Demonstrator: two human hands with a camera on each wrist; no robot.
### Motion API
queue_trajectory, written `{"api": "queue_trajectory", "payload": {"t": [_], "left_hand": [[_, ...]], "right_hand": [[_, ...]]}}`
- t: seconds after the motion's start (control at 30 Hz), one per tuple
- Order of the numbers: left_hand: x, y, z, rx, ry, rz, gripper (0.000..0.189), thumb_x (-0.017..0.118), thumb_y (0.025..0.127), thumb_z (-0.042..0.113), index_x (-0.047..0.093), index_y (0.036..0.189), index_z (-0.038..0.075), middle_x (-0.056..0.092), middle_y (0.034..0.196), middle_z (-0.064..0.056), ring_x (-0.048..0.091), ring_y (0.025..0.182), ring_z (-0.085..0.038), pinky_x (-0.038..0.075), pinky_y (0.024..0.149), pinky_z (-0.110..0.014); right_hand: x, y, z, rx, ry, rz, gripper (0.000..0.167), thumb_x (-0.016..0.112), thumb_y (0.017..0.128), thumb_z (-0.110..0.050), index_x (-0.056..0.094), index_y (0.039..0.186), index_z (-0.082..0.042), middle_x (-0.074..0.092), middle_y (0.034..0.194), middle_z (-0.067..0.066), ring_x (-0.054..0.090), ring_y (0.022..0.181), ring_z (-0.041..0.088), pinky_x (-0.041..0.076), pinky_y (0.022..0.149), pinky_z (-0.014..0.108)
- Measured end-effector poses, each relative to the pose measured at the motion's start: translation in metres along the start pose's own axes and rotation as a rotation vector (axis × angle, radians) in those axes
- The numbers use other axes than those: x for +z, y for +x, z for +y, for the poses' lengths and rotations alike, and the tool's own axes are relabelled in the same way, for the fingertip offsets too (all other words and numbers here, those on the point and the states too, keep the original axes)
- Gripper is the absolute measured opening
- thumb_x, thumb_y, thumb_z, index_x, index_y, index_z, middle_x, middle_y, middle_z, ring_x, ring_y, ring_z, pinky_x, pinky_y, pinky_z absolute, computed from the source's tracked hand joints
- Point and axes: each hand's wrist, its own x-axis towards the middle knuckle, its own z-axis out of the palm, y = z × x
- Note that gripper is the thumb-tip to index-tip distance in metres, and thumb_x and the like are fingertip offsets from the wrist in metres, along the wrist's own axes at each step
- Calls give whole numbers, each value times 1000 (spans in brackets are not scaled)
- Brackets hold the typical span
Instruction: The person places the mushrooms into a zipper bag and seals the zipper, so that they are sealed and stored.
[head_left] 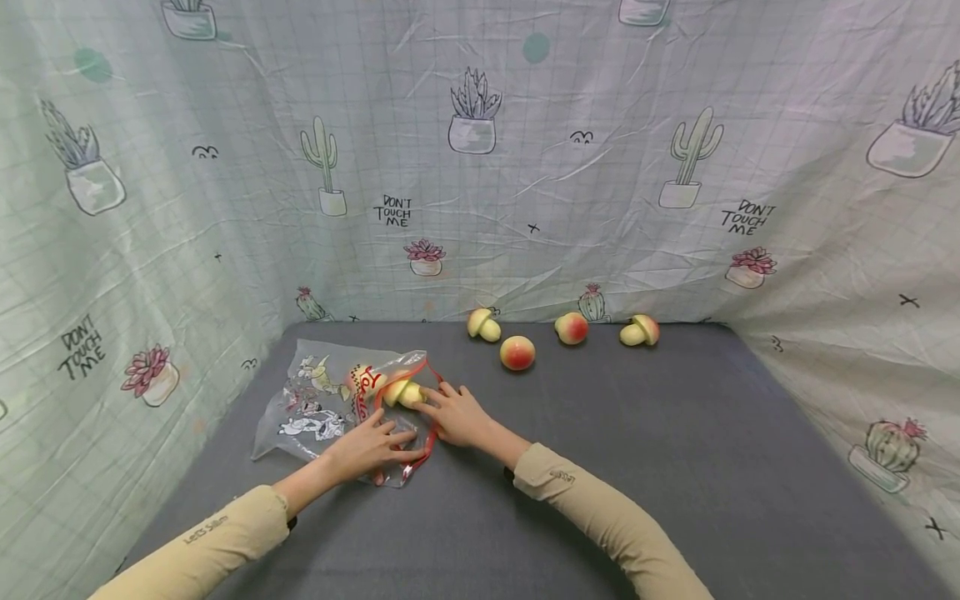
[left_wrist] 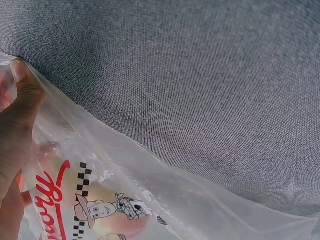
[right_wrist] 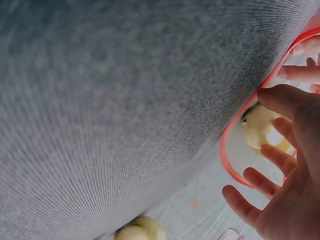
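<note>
A clear plastic bag (head_left: 300,400) with cartoon prints and a red-edged mouth lies at the left of the grey table. My left hand (head_left: 371,450) holds the near side of its mouth, fingers spread in the opening; in the left wrist view the thumb (left_wrist: 22,85) is at the bag's edge. A yellow mushroom (head_left: 405,393) with a reddish cap lies within the mouth, stem toward the right. My right hand (head_left: 457,417) reaches in from the right, fingers apart and fingertips at that stem. Another reddish, rounded thing (left_wrist: 125,222) shows through the film.
Toward the back of the table (head_left: 600,467) lie more mushrooms: one on the left (head_left: 483,325), one cap up (head_left: 517,353), one with a red cap (head_left: 572,328) and one on the right (head_left: 640,330). A printed cloth (head_left: 525,192) hangs behind and at both sides.
</note>
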Motion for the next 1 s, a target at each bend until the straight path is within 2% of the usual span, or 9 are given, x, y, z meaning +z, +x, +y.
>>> {"api": "queue_trajectory", "payload": {"t": [0.33,0.63,0.8,1.0], "left_hand": [[1,-2,-2,18,26,-2,80,56,54,59,41,130,39,55,123,8,58,90,-16,44,85,-43],[3,-2,-3,20,-8,8,80,56,53,60,42,129,38,55,122,7,58,91,-17,43,85,-44],[3,-1,-3,13,-3,2,81,54,54,61,39,131,38,55,123,8,58,91,-17,42,86,-44],[2,-2,-3,9,-8,0,80,55,57,60,43,131,33,55,124,7,58,94,-17,42,87,-46]], "right_hand": [[-1,2,-1,-7,-22,-7,52,52,86,-37,36,136,-32,38,140,-3,43,114,19,45,80,37],[0,7,0,-7,2,-1,48,50,88,-36,39,134,-32,39,140,-4,43,115,20,44,84,40],[2,10,0,-10,-28,5,50,51,87,-40,38,135,-33,39,140,-5,44,115,19,45,83,38],[5,13,1,-15,-57,-5,54,53,85,-43,36,135,-33,37,140,-5,43,116,18,45,84,38]]}}
